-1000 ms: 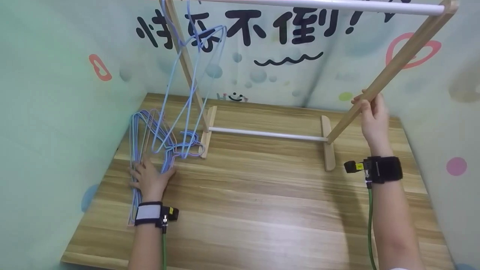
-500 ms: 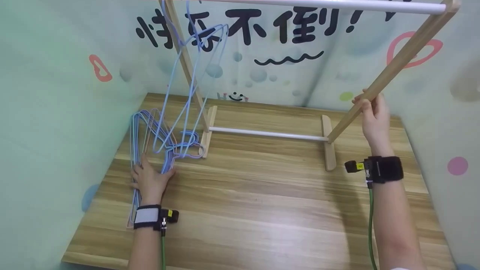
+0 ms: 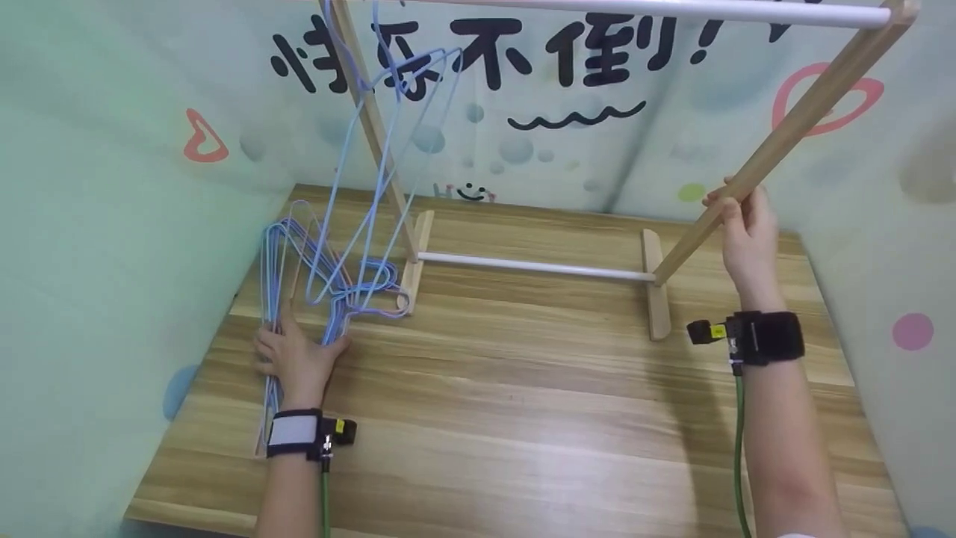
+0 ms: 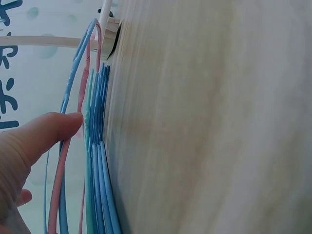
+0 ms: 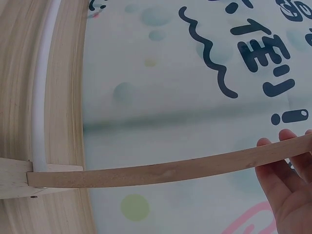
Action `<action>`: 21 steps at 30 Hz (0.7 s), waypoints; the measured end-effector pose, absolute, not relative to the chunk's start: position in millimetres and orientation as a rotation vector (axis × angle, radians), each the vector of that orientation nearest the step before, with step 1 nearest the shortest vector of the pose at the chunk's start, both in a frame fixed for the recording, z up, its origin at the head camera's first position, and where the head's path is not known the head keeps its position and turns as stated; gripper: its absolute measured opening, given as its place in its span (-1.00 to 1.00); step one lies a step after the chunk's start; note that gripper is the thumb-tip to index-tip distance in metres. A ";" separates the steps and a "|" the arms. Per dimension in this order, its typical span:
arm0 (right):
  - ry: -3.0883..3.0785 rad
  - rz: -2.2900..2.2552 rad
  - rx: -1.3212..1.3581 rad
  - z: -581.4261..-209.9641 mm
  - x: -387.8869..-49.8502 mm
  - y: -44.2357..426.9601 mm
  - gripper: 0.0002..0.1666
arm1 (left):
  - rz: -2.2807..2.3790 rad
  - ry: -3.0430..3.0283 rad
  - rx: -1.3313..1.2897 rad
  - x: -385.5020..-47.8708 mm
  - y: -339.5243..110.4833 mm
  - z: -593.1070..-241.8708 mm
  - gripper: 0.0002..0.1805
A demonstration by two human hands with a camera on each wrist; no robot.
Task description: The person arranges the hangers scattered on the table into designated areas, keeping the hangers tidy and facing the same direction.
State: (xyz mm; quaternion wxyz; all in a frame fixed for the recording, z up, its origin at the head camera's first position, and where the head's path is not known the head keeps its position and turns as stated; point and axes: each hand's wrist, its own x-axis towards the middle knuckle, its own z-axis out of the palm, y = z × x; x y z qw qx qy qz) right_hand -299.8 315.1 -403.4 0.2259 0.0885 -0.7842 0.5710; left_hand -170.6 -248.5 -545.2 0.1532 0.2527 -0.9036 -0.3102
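A stack of blue and pink wire hangers point(image 3: 275, 261) lies at the table's left, hooks toward the rack. My left hand point(image 3: 299, 362) is over its lower part, fingers spread across the wires. In the left wrist view the thumb point(image 4: 53, 129) lies against a pink and a blue hanger point(image 4: 73, 78), which stand apart from the hangers beneath; the other fingertips are mostly hidden. My right hand point(image 3: 749, 239) holds the right post point(image 3: 792, 131) of the wooden rack, thumb in front and fingers behind. Several blue hangers point(image 3: 385, 142) hang at the rack's left end.
White rods join the rack's posts at the top point(image 3: 672, 9) and bottom point(image 3: 530, 266). Its wooden feet point(image 3: 656, 299) stand on the wood-grain table point(image 3: 508, 418). A printed backdrop point(image 3: 538, 172) rises behind and at both sides. Green cables point(image 3: 739, 448) run from the wrist cameras.
The pink hanger's far end has shifted up and away from the stack, and the hanging hangers have swung slightly. The left hand moved a little; the right hand stays on the post.
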 end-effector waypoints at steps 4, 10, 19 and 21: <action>-2.153 1.578 0.236 -402.0 -299.6 311.9 -0.65 | -0.903 -2.600 0.720 -177.4 -252.9 -542.3 0.26; -2.147 1.585 0.236 -394.5 -292.6 301.6 -0.68 | -0.881 -2.621 0.674 -182.3 -256.7 -535.8 0.22; -2.173 1.560 0.174 -396.4 -296.3 300.9 -0.64 | -0.825 -2.553 0.553 -182.6 -258.0 -522.9 0.21; -2.182 1.553 0.168 -397.7 -298.3 301.9 -0.64 | -0.790 -2.518 0.507 -178.0 -254.8 -522.7 0.20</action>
